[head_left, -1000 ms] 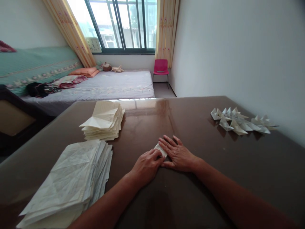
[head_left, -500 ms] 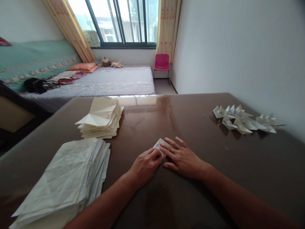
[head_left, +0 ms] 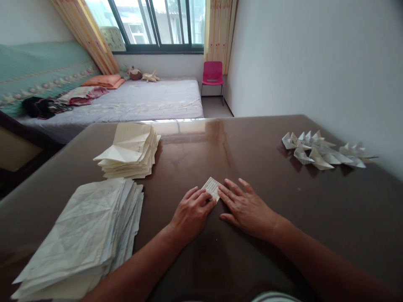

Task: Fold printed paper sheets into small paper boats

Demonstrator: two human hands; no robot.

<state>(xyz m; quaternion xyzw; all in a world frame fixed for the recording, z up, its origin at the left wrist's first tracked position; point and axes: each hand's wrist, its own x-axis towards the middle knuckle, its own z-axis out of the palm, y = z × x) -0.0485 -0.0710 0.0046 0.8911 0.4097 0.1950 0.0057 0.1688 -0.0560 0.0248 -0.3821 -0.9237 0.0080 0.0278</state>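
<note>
A small folded square of printed paper (head_left: 211, 186) lies on the brown table, one corner pointing away from me. At its lower left edge, my left hand (head_left: 192, 212) has its fingers curled and pinches or presses the paper against the tabletop. My right hand (head_left: 244, 203) lies with fingers spread, palm down, its index fingertip touching the paper's right corner. The paper's lower part is partly hidden by my left fingers.
Two stacks of creased sheets stand to the left: a cream stack (head_left: 132, 153) farther off and a greyish stack (head_left: 85, 226) nearer. Several folded paper boats (head_left: 321, 153) sit at the right. Beyond the glossy table (head_left: 189, 147) are a bed (head_left: 163, 96) and a pink chair (head_left: 212, 75).
My right hand has slid slightly right, uncovering more of the folded paper. My left fingers have spread a little along its edge. The camera view has tilted slightly down.
</note>
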